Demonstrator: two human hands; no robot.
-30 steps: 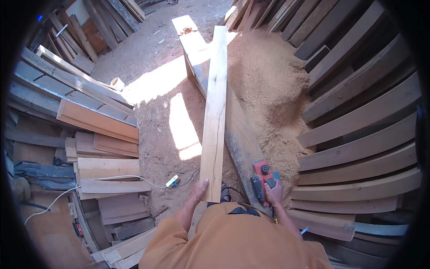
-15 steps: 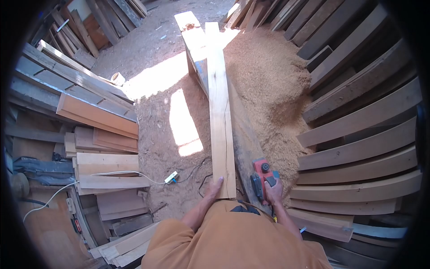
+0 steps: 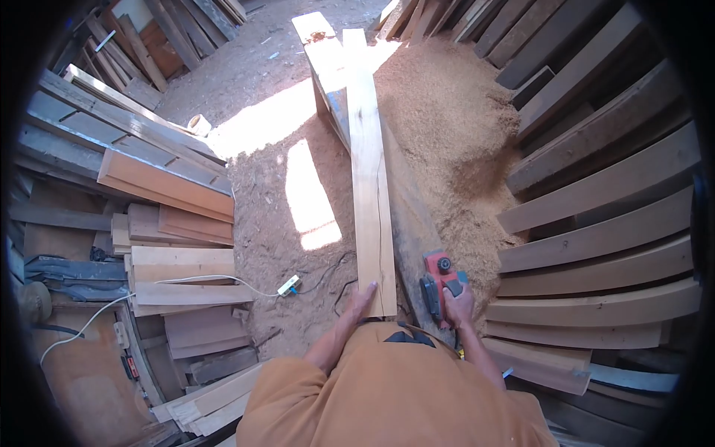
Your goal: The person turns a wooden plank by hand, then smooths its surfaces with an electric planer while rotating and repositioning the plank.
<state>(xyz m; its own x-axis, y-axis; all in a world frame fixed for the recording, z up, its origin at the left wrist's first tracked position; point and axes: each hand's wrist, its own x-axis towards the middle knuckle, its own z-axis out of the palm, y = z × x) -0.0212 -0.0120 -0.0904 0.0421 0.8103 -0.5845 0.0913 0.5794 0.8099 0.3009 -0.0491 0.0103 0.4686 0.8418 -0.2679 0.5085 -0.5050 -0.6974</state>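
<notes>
A long pale wooden board (image 3: pixel 366 171) stretches away from my body, with a dark crack along its right side. My left hand (image 3: pixel 363 302) grips its near end at the left edge, thumb on the top face and the other fingers hidden below. In my right hand (image 3: pixel 456 304) is a red and black electric planer (image 3: pixel 438 279), held by its handle to the right of the board. The planer rests on or just over a wider, worn plank (image 3: pixel 410 216) beneath the board; I cannot tell whether it touches.
Wood shavings (image 3: pixel 447 112) are heaped right of the plank. Boards (image 3: pixel 596 253) stand in rows along the right, and stacked lumber (image 3: pixel 182 261) lines the left. A white cord runs to a socket block (image 3: pixel 289 284) on the ground, where a dark cable continues toward me.
The whole view has shifted slightly, with the near things sitting a little higher in it. Both hands keep their holds on the board and the planer.
</notes>
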